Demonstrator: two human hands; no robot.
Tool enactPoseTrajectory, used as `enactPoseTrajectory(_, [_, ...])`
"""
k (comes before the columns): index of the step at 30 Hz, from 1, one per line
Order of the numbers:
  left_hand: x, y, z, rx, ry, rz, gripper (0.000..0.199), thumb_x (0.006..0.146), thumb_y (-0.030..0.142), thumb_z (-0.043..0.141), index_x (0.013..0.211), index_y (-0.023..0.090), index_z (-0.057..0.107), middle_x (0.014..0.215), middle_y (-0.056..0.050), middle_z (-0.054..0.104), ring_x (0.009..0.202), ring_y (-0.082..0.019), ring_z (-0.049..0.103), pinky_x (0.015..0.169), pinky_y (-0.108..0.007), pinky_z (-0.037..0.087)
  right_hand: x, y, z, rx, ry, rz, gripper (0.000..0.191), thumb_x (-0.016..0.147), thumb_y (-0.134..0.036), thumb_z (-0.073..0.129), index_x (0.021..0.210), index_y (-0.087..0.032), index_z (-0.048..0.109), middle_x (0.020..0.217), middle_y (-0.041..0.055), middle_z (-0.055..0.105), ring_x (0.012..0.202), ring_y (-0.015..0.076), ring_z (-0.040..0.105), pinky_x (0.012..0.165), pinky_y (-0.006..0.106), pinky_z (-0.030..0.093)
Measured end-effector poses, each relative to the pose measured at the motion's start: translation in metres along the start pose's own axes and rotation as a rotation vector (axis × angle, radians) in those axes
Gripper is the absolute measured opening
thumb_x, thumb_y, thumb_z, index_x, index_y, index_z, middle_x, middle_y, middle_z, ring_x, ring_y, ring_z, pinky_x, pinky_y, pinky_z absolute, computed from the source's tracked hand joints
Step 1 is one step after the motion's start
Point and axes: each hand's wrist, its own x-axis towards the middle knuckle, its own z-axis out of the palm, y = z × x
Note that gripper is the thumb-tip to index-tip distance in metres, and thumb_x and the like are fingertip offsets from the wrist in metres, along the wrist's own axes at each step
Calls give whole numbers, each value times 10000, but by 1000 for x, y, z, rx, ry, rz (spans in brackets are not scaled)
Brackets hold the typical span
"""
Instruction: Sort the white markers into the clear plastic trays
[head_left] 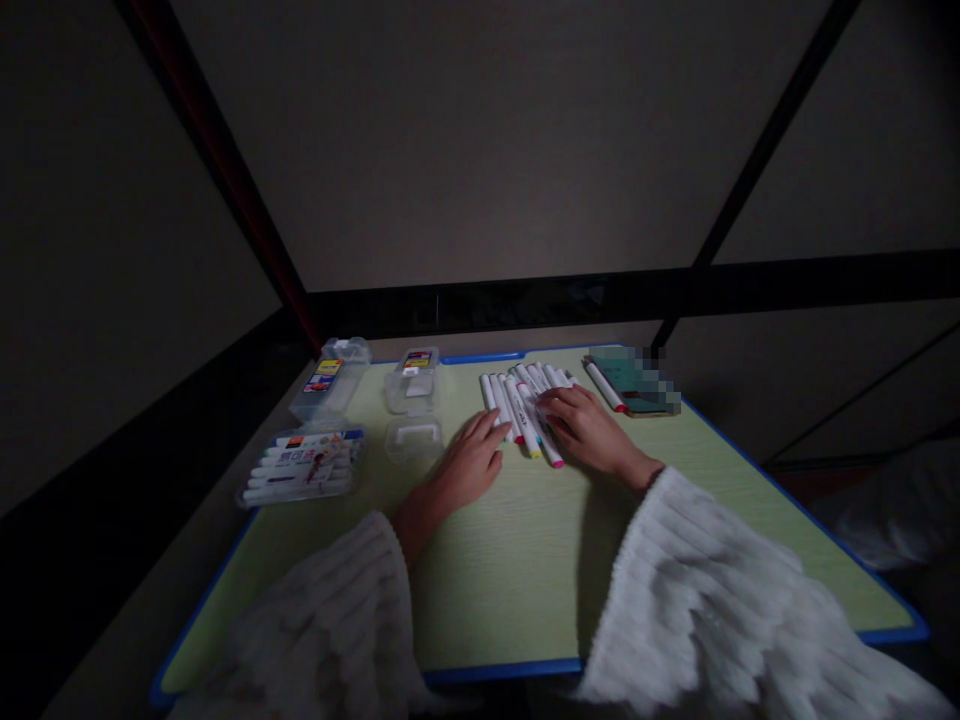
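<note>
Dim, panelled wall [480, 150] behind pale green, blue-edged tabletop [487, 590]. Far left, clear plastic marker case [304, 496]; then left hand [472, 460], fingers loosely extended beside white, cylindrical, colour-ended markers [528, 428] at centre; right hand [585, 427] curled over them, grip impossible to tell; rightmost, flat teal rectangle [626, 380].

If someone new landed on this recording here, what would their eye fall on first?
Probably the spread of white markers with coloured ends, towards the far side of the pale green table, with the left hand at its left side and the right hand over its right. Next, likely, the bulky white sleeves in the foreground, then the clear case of markers at the table's left edge.
</note>
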Motion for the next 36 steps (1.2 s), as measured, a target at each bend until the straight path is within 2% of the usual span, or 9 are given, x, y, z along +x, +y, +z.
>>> enactPoseTrajectory(11, [-1,1,0,51,17,5,366,797,187,455,1161,200,496,1314,-70,438,1245,-188,340,1059,-390,280,1,-9,-2,10,-5,-49,254,881,-263,380,1029,-167,562,1063,88,576,1011,209,492,953,390,283])
enactPoseTrajectory(17, [1,7,-5,118,55,10,240,813,235,456,1033,205,546,1190,-70,506,1185,-201,387,1025,-406,294,2,-10,-3,4,9,-52,252,876,-256,394,1034,-164,568,1069,90,574,1014,212,485,956,392,285])
enactPoseTrajectory(20, [6,11,-3,158,127,-40,150,808,241,462,917,190,552,1127,-73,512,1151,-203,398,999,-379,321,3,-11,-3,-4,10,-48,259,879,-263,393,1039,-161,569,1079,94,566,1021,220,476,962,394,278])
enactPoseTrajectory(23, [12,14,1,220,177,-123,148,773,266,512,879,164,530,1077,-93,498,1090,-221,424,959,-375,351,4,-12,-2,-7,8,-54,268,881,-268,388,1040,-157,571,1087,102,558,1026,227,470,960,397,276])
enactPoseTrajectory(30, [17,15,3,320,207,-245,166,747,250,524,879,151,506,985,-90,485,1012,-232,435,910,-391,368,5,-13,-2,-4,8,-61,256,871,-244,403,1036,-155,577,1082,102,556,1032,225,462,949,391,285])
enactPoseTrajectory(36, [17,10,2,307,216,-312,227,748,233,520,939,110,507,1012,-115,466,1018,-237,420,895,-377,376,5,-14,-3,-11,15,-63,254,868,-237,413,1036,-146,580,1083,105,555,1022,226,462,936,382,298])
